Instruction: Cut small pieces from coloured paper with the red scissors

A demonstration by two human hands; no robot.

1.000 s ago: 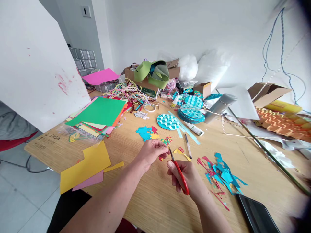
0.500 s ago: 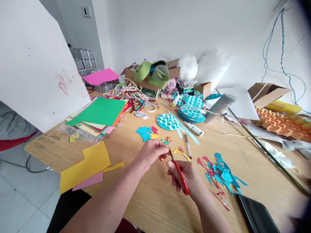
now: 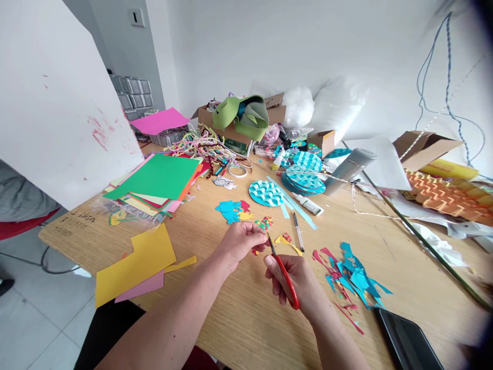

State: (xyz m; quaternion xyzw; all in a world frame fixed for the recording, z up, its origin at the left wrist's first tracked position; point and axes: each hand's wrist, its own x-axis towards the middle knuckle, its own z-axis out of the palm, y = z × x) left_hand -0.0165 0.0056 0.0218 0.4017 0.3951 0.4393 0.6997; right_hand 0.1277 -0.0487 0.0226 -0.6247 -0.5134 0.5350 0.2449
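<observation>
Red-handled scissors (image 3: 287,280) are gripped in my right hand (image 3: 292,280), their blades pointing up and left toward my left fingertips. My left hand (image 3: 242,244) pinches a tiny piece, seemingly yellow paper, right at the blade tips; its shape is too small to make out. Just beyond my hands lie blue paper cutouts (image 3: 229,210), a yellow cutout (image 3: 245,216) and a red one (image 3: 244,205). Small red, green and yellow dots (image 3: 264,222) are heaped near my left fingers. Yellow scraps (image 3: 295,247) lie beyond the scissors.
Blue and red paper scraps (image 3: 356,275) and a black phone (image 3: 408,339) are on the right. A pen (image 3: 298,232), glue bottle (image 3: 309,204) and blue wavy disc (image 3: 265,193) lie ahead. Yellow paper (image 3: 134,267) and a green sheet (image 3: 154,177) are left.
My hands and the scissors have stayed almost exactly in place. A dark shape, perhaps a foot, has appeared on the floor at the far left edge.
</observation>
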